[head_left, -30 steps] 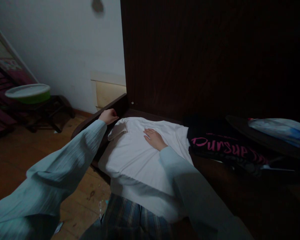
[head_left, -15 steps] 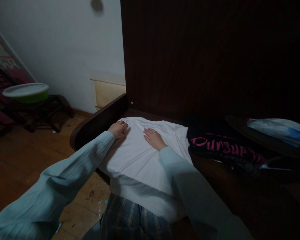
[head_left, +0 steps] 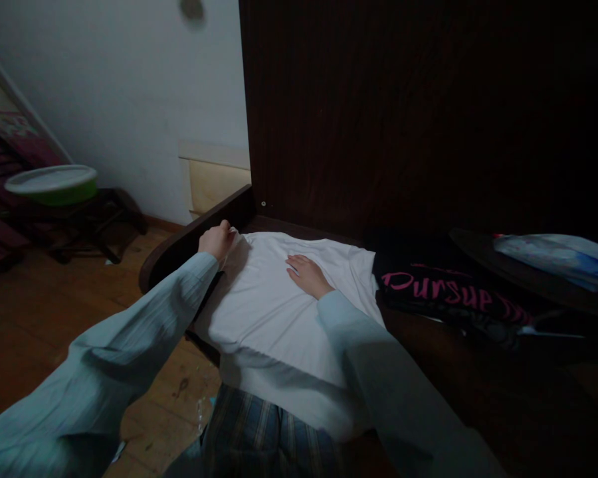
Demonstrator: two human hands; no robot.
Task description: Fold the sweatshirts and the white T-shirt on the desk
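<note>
A white garment, which looks like a T-shirt (head_left: pixel 274 299), lies spread over a dark wooden surface, its near end hanging over the front edge onto my lap. My left hand (head_left: pixel 218 240) is closed on the shirt's far left edge and holds that bit of cloth slightly raised. Flat on the middle of the shirt rests my right hand (head_left: pixel 306 275), fingers stretched out. Wrinkles run across the cloth between and below the hands.
To the right lie a black garment with pink lettering (head_left: pixel 453 295) and a plastic-wrapped bundle (head_left: pixel 558 259). A raised wooden side rail (head_left: pixel 194 239) borders the left. Behind stands a dark panel (head_left: pixel 403 119). A green basin (head_left: pixel 60 189) sits on a chair at far left.
My left hand has moved left and a little away from me, closing on the shirt's edge and lifting it. My right hand has stayed in place.
</note>
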